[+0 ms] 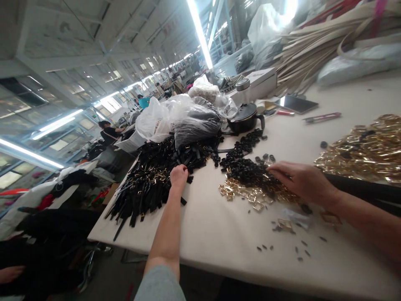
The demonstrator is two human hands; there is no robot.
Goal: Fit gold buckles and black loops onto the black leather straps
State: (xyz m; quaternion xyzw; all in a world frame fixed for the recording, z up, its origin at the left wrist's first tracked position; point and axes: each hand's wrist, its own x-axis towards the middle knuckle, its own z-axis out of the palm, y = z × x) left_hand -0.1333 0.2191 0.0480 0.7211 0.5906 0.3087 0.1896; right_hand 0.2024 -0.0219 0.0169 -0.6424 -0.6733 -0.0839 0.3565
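My left hand point(179, 177) is closed at the right edge of a heap of black straps with gold buckles point(140, 184). Dark strap ends show close beside it, but what its fingers hold is hidden. Over a pile of small black loops point(247, 169), my right hand point(297, 179) has thumb and fingers pressed together. Anything in that pinch is too small to name. Gold rectangular buckles point(241, 190) lie along the near side of the loops, partly under the right hand.
A larger heap of gold buckles point(369, 146) lies at right. Plastic bags point(194, 119), a black lidded pot point(244, 117), a phone point(297, 104) and pink thread snips point(322, 118) are behind. Small dark bits point(300, 251) dot the table point(213, 238). Another person point(109, 133) sits far left.
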